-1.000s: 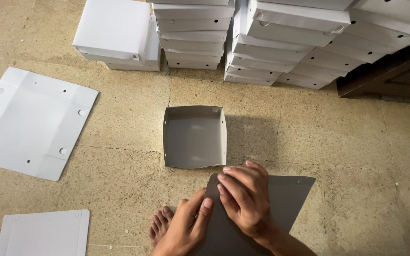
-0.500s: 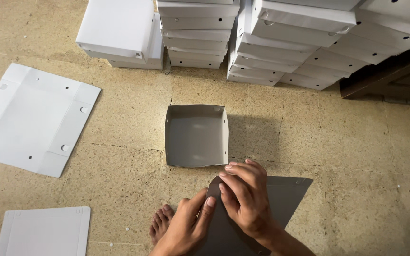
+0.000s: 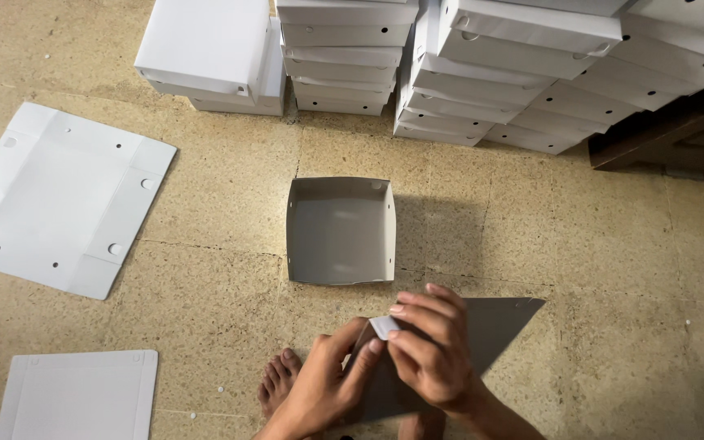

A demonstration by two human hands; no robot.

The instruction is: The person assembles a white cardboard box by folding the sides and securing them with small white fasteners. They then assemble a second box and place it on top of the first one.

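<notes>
Grey cardboard sheet (image 3: pixel 490 334) sits just below the folded open tray (image 3: pixel 340 232), half under both hands. Right hand (image 3: pixel 429 350) pinches its white corner flap (image 3: pixel 385 326); left hand (image 3: pixel 327 387) clamps the same flap from beside it, fingers closed on the card, bare foot (image 3: pixel 277 383) below

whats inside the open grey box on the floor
The open grey box shows only its bare grey bottom and walls; nothing lies in it. No part of its inside is covered.
</notes>
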